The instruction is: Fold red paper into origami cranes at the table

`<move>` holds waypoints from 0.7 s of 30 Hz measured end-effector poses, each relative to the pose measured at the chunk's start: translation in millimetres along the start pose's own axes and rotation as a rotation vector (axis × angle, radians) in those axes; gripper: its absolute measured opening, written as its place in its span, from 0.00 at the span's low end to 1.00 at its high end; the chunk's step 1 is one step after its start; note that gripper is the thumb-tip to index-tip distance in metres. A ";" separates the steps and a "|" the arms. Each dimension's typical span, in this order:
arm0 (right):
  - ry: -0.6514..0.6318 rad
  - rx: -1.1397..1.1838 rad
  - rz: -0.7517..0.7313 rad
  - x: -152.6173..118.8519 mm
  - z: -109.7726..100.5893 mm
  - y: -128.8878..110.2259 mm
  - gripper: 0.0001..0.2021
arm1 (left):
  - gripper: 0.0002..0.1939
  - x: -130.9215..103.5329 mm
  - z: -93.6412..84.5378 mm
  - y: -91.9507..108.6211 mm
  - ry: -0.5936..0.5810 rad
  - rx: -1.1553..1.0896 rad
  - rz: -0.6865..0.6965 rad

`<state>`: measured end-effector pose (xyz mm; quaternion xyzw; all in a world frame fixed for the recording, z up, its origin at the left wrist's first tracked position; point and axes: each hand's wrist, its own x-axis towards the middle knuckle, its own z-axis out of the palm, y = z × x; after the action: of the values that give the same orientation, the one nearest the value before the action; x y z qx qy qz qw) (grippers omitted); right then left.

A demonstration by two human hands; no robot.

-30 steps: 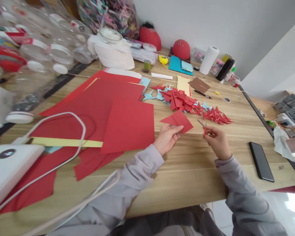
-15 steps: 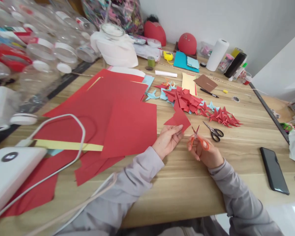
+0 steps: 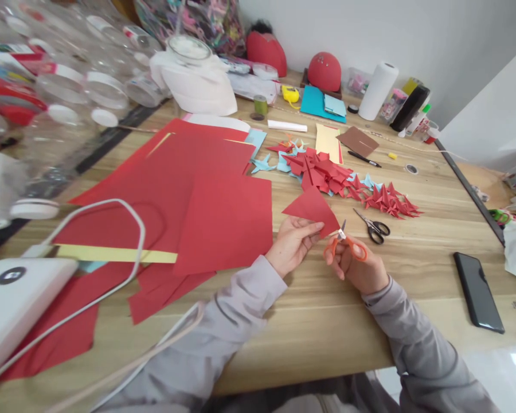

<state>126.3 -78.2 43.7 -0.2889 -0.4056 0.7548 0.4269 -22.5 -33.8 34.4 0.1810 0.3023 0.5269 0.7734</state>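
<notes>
Between the thumb and fingers of my left hand (image 3: 296,244) is a folded piece of red paper (image 3: 308,206), pointed toward the left. My right hand (image 3: 361,267) has its fingers in the loops of orange-handled scissors (image 3: 345,245). Their blades are parted at the paper's lower right edge; whether they cut into it I cannot tell. Just beyond lie black-handled scissors (image 3: 374,225). Past the held paper is a heap of folded red paper pieces (image 3: 322,171), with red paper stars (image 3: 391,201) at its right end.
Large red sheets (image 3: 227,223) cover the table's left side. A white device (image 3: 30,310) with a looping cable (image 3: 143,229) sits at front left, below plastic bottles (image 3: 64,86). A phone (image 3: 478,292) lies at right. Along the back are a white roll (image 3: 378,92) and a red pincushion (image 3: 324,71).
The orange-handled scissors have come up to the red paper's edge, their blades now less widely parted. The paper has turned in my left hand and shows a broader triangular face.
</notes>
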 end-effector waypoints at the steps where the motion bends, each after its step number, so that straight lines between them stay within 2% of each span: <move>1: 0.003 0.006 0.007 0.0 -0.3 0.0 0.18 | 0.17 -0.4 0.6 0.6 -0.001 0.002 0.006; 5: 0.020 0.029 0.017 0.0 -0.7 -0.5 0.18 | 0.19 -1.7 2.1 2.2 -0.031 -0.020 -0.002; 8: 0.036 0.049 0.028 0.5 0.0 -1.5 0.18 | 0.15 -1.6 2.3 2.3 -0.033 -0.038 -0.023; 11: 0.053 0.034 0.045 1.2 0.1 -1.5 0.24 | 0.07 -0.5 1.9 2.3 -0.038 -0.060 -0.048; 15: 0.026 -0.009 0.046 1.6 -2.7 2.6 0.32 | 0.04 -0.1 1.5 3.1 -0.070 -0.098 -0.111; 21: 0.011 0.033 0.056 0.2 -5.1 7.2 0.28 | 0.02 -4.4 3.8 3.5 -0.069 -0.049 -0.120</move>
<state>127.3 -78.4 34.9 -0.2971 -0.3823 0.7716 0.4125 -23.6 -36.4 40.6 0.1617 0.2729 0.4804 0.8177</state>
